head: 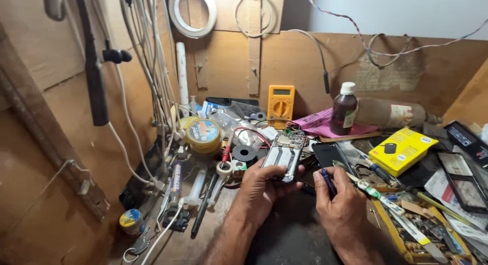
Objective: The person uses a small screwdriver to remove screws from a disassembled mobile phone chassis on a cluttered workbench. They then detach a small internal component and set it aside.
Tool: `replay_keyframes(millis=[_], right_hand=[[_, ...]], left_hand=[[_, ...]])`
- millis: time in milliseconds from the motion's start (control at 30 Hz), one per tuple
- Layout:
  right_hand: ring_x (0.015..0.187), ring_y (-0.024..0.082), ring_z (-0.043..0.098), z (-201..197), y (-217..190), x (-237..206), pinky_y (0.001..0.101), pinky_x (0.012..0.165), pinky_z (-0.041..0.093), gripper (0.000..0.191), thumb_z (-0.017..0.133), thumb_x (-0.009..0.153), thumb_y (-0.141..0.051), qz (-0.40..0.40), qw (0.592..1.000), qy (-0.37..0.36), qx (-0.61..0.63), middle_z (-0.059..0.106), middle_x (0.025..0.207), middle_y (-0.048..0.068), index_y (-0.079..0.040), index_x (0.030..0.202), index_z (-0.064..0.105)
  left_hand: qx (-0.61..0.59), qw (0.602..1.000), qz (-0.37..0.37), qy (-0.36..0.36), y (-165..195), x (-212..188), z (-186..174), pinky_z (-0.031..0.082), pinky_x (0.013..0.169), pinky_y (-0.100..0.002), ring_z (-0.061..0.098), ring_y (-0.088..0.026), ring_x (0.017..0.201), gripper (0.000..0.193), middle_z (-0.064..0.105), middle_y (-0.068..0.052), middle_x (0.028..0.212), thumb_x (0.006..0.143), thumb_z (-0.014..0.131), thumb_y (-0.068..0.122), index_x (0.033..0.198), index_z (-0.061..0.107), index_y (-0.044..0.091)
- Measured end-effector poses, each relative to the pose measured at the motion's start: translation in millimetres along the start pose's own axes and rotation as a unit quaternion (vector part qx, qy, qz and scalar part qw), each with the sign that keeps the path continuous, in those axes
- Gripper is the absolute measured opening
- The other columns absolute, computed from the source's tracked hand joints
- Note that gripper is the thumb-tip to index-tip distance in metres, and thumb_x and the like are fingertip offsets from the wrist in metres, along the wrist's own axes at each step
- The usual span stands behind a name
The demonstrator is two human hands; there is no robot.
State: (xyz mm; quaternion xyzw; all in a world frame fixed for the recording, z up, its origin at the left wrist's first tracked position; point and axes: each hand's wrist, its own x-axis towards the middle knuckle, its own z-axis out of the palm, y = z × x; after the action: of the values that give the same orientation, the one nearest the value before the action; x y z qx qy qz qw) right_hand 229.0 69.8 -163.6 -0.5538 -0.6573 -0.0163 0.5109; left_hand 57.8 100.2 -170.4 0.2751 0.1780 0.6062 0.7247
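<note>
Here the left hand point(262, 186) pinches the opened grey phone frame with its bare circuit board point(284, 154) by the edges, best kept level, while the right hand point(338, 199) closes around a dark blue-handled screwdriver point(328, 180) just right of it.

Opened phone chassis point(284, 155), circuit board exposed, tilted upright; blue-handled screwdriver point(328, 181) beside it.

The opened grey phone body with bare circuit board point(284, 154) sits in the left hand point(262, 186). Just right of the phone, the right hand point(341, 201) holds a thin dark-blue tool point(328, 179). Behind the phone stands the orange plastic multimeter point(280, 103); right of it stands the brown glass bottle point(344, 111), farther right lies the flat yellow cardboard box point(402, 150). Left of the phone lies the round yellow tin point(203, 135).
</note>
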Motion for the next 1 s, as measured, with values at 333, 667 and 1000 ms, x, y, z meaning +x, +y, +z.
replay_keyframes(millis=[333,667,1000], right_hand=[[0.066,0.029,0.070,-0.2,-10.9,-7.1,0.0398,0.061,0.054,0.020,0.073,0.092,-0.022,-0.037,0.999,-0.017,0.001,0.070,0.076,0.016,-0.003,0.096,0.071],[0.066,0.024,0.071,-10.1,-12.6,-1.6,0.0366,0.061,0.053,0.014,0.076,0.087,-0.015,-0.048,0.992,-0.103,0.048,0.073,0.079,0.012,-0.003,0.093,0.073],[0.068,0.025,0.071,3.0,-2.5,9.9,0.0368,0.062,0.054,0.010,0.078,0.083,-0.011,-0.089,0.991,-0.087,0.050,0.073,0.080,0.012,-0.002,0.089,0.076]], left_hand=[[0.026,0.999,0.034,0.012,-12.6,1.4,-16.0,0.061,0.081,-0.045,0.070,-0.023,0.100,0.037,0.070,-0.010,0.118,0.106,0.038,0.022,0.134,0.057,0.008],[0.091,0.994,0.047,0.024,-23.0,-6.7,-16.5,0.066,0.081,-0.046,0.073,-0.025,0.100,0.034,0.068,-0.013,0.120,0.103,0.041,0.004,0.135,0.054,0.004],[0.117,0.991,0.054,0.023,-19.0,1.8,-13.7,0.066,0.078,-0.043,0.073,-0.021,0.096,0.038,0.068,-0.012,0.121,0.105,0.043,0.011,0.142,0.051,0.007]])
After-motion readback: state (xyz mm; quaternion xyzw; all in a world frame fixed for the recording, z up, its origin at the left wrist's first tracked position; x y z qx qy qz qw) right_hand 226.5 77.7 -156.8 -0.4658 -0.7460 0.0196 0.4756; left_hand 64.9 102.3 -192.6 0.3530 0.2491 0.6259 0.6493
